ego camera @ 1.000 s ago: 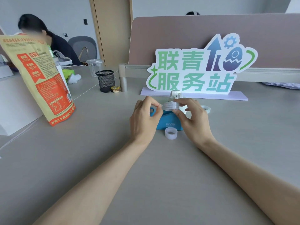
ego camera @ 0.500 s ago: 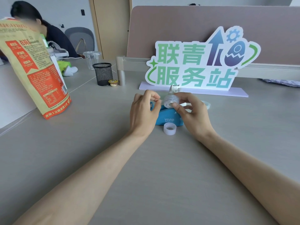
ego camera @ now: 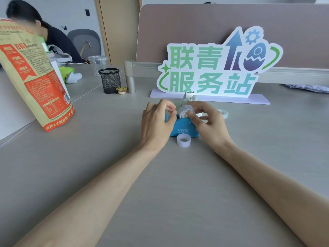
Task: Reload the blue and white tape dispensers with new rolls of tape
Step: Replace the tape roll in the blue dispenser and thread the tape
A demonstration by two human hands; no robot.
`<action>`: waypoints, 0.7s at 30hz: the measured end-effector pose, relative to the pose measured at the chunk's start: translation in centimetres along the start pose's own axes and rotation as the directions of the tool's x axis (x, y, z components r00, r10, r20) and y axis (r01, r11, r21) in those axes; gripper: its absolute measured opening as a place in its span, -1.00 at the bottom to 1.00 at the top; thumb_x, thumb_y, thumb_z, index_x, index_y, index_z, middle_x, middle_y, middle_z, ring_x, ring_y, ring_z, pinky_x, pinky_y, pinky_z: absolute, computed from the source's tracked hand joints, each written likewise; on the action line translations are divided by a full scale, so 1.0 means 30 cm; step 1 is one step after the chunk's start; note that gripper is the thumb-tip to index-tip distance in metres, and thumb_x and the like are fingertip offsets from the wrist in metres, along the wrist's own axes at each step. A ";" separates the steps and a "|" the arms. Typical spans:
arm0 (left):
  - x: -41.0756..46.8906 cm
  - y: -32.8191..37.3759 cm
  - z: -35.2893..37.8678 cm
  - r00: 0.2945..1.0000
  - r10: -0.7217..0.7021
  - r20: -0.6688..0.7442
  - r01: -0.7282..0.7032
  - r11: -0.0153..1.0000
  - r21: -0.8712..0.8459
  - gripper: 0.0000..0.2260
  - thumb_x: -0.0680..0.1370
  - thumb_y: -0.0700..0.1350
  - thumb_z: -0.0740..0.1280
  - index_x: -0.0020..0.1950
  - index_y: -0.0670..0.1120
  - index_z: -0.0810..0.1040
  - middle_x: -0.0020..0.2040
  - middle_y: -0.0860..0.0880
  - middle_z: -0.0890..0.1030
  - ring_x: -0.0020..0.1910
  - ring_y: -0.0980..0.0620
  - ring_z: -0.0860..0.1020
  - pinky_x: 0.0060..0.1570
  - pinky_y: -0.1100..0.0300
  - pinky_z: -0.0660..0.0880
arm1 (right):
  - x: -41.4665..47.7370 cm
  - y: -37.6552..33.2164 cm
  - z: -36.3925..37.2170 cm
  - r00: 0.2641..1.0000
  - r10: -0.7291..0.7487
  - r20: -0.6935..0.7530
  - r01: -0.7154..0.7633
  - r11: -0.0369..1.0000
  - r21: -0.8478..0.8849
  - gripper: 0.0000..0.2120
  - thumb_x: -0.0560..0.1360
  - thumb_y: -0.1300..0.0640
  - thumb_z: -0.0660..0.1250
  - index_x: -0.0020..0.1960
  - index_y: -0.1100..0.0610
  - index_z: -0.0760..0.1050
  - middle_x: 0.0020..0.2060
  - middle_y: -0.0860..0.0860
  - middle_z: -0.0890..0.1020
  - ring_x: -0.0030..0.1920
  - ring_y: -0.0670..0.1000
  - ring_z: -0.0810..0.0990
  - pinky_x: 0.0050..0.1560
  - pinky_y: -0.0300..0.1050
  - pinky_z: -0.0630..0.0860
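A: Firstly, largest items?
B: Tabletop [ego camera: 178, 193], grey, carrying everything. Cut-out sign [ego camera: 213, 68] upright at the back; printed pouch [ego camera: 35, 77] standing at far left.

A: Hands next.
B: Both forearms reach forward from the near edge and meet over the blue tape dispenser [ego camera: 183, 128]. Left hand [ego camera: 156, 122]: knuckles up, fingers [ego camera: 170, 108] curled, thumb and forefinger pinched nearly closed beside the roll; whether they grip a tape end, cannot tell. Right hand [ego camera: 208, 120]: thumb and fingers narrowed around a clear tape roll [ego camera: 185, 111], held just above the blue dispenser's top.

A: Other task items?
B: White tape dispenser [ego camera: 189, 96], behind the hands, mostly hidden by them, near the sign's base. Second tape roll [ego camera: 222, 113] flat on the tabletop, right of the right hand. Small white ring [ego camera: 183, 140] lying just in front of the blue dispenser.

A: Remainder?
B: Black mesh cup [ego camera: 109, 80], left rear.
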State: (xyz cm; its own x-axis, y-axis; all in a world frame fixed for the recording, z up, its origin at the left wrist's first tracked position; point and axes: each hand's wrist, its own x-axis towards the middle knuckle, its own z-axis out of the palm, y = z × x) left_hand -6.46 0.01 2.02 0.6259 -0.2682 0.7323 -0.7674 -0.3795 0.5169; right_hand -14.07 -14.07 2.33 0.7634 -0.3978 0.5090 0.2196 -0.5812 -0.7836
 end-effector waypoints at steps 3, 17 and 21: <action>-0.003 0.003 0.003 1.000 0.005 -0.009 -0.005 0.999 0.033 -0.91 0.51 -0.16 0.33 0.00 -0.08 0.53 -0.14 0.12 0.65 -0.05 0.01 0.44 -0.02 0.08 0.37 | -0.007 -0.009 -0.002 1.000 0.009 0.006 -0.009 1.000 -0.011 -0.77 0.56 0.17 0.30 0.17 -0.01 0.57 0.09 -0.10 0.61 0.13 -0.06 0.55 0.10 -0.24 0.46; -0.007 0.008 0.003 1.000 -0.005 0.010 0.004 0.995 0.101 -0.87 0.52 -0.16 0.31 0.06 -0.09 0.51 -0.11 0.06 0.66 -0.03 -0.06 0.49 -0.04 0.09 0.26 | -0.017 -0.003 0.015 0.985 -0.173 -0.024 0.166 0.971 -0.174 -0.81 0.45 0.22 0.42 0.05 0.07 0.65 -0.07 0.00 0.56 -0.08 -0.11 0.52 -0.03 -0.41 0.44; -0.009 0.005 0.007 1.000 0.004 0.007 -0.005 0.994 0.110 -0.87 0.52 -0.16 0.31 0.06 -0.09 0.51 -0.11 0.06 0.66 -0.03 -0.06 0.49 -0.03 0.06 0.28 | -0.014 0.007 0.015 0.977 -0.209 -0.032 0.196 0.955 -0.223 -0.78 0.46 0.23 0.44 0.09 0.08 0.66 -0.12 -0.02 0.56 -0.10 -0.09 0.52 -0.02 -0.40 0.44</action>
State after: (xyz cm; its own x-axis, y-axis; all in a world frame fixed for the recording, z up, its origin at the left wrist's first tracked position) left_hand -6.72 -0.14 1.80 0.6237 -0.2763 0.7312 -0.7506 -0.4729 0.4615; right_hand -14.08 -13.71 1.81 0.6808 -0.2904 0.6724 0.2243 -0.7912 -0.5689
